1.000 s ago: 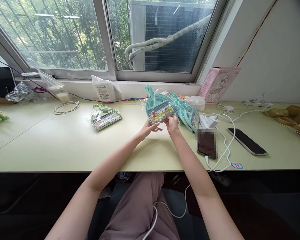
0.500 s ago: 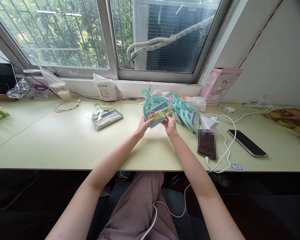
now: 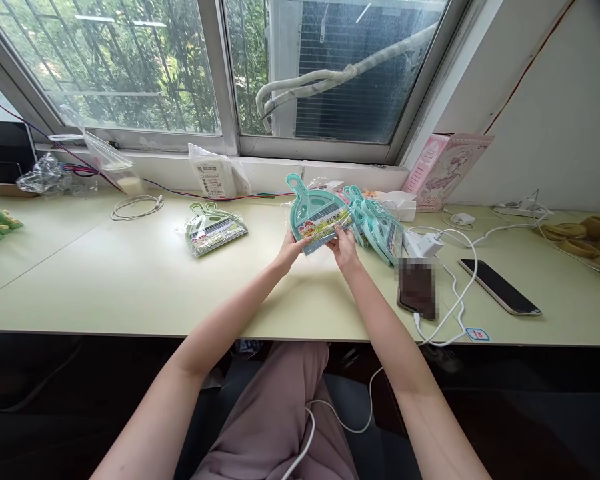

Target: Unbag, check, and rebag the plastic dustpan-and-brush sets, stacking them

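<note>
Head view, frame centre: a turquoise dustpan-and-brush set (image 3: pixel 316 208) between left hand (image 3: pixel 290 253) and right hand (image 3: pixel 344 248), both closed on its lower edge.

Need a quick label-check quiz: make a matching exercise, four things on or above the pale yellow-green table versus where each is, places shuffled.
Things
1. teal plastic dustpan pack in clear wrap
2. light-green plastic dustpan pack in clear wrap
3. pink illustrated box
4. slim black-screened phone

Places
A. lying flat, right of both hands
B. held between the left hand and right hand
C. standing at the back right, near the white wall
D. lying left of both hands

Pairs: 1-B, 2-D, 3-C, 4-A
</note>
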`<state>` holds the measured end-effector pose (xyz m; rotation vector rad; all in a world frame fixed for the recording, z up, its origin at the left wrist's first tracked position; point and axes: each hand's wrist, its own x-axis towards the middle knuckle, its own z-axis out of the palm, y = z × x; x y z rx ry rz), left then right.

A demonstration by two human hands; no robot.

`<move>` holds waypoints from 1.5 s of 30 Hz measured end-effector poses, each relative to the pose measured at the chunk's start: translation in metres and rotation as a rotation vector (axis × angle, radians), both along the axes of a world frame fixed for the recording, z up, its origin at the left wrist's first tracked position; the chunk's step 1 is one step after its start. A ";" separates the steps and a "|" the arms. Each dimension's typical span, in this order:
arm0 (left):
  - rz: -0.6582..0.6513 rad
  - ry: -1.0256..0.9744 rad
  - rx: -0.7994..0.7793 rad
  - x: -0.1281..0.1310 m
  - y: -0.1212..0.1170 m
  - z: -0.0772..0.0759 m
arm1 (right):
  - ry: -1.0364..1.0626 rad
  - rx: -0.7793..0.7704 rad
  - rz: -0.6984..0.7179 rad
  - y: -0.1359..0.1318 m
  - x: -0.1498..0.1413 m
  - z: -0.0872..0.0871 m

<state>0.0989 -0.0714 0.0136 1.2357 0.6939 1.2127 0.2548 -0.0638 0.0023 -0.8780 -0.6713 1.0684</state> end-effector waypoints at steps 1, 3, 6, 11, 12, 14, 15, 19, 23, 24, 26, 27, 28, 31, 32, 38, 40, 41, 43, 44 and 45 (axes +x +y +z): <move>-0.001 -0.008 0.006 0.000 0.000 0.001 | -0.029 0.009 0.019 -0.001 0.000 0.000; -0.003 -0.014 0.014 -0.001 -0.001 0.002 | -0.080 0.015 0.053 -0.001 0.001 0.000; -0.006 0.006 0.013 -0.001 0.000 0.001 | -0.116 0.005 0.077 -0.001 0.003 0.000; 0.011 0.034 -0.003 -0.001 0.006 -0.004 | -0.123 -0.023 0.180 0.000 0.010 0.001; 0.015 0.033 -0.008 -0.002 0.008 -0.005 | -0.130 -0.026 0.199 0.000 0.011 0.001; 0.020 0.035 -0.017 -0.002 0.009 -0.006 | -0.142 -0.033 0.221 0.001 0.013 0.002; 0.021 0.039 -0.019 -0.002 0.009 -0.005 | -0.145 -0.038 0.224 0.001 0.014 0.002; 0.024 0.059 -0.023 -0.002 0.008 -0.005 | -0.147 -0.053 0.213 0.001 0.014 0.001; 0.006 0.063 -0.015 -0.002 0.007 -0.005 | -0.166 -0.057 0.189 0.001 0.014 0.001; -0.002 0.056 -0.016 -0.002 0.007 -0.005 | -0.169 -0.062 0.182 0.001 0.014 0.001; -0.010 0.038 -0.022 -0.001 0.007 -0.006 | -0.163 -0.060 0.164 0.001 0.012 0.001; -0.012 0.032 -0.024 -0.001 0.008 -0.006 | -0.154 -0.051 0.151 0.001 0.011 0.000; -0.012 0.028 -0.024 -0.001 0.008 -0.007 | -0.144 -0.041 0.140 0.001 0.009 0.000; -0.008 0.026 -0.029 -0.002 0.010 -0.008 | -0.109 -0.026 0.115 0.002 0.005 -0.003; -0.007 0.024 -0.031 -0.002 0.010 -0.008 | -0.100 -0.030 0.110 0.002 0.003 -0.004; -0.017 0.028 -0.016 -0.004 0.011 -0.008 | -0.061 -0.053 0.117 0.003 0.002 -0.006; -0.012 0.037 -0.008 -0.004 0.012 -0.008 | -0.054 -0.055 0.139 0.002 0.002 -0.005; -0.008 0.042 -0.006 -0.004 0.012 -0.008 | -0.048 -0.053 0.150 0.002 0.002 -0.004; -0.001 0.052 -0.006 -0.005 0.013 -0.008 | -0.029 -0.050 0.161 0.000 0.002 -0.002; 0.001 0.056 -0.008 -0.005 0.013 -0.008 | -0.018 -0.050 0.162 -0.001 0.001 -0.001; 0.002 0.058 -0.012 -0.005 0.013 -0.007 | -0.010 -0.051 0.159 -0.002 0.001 0.000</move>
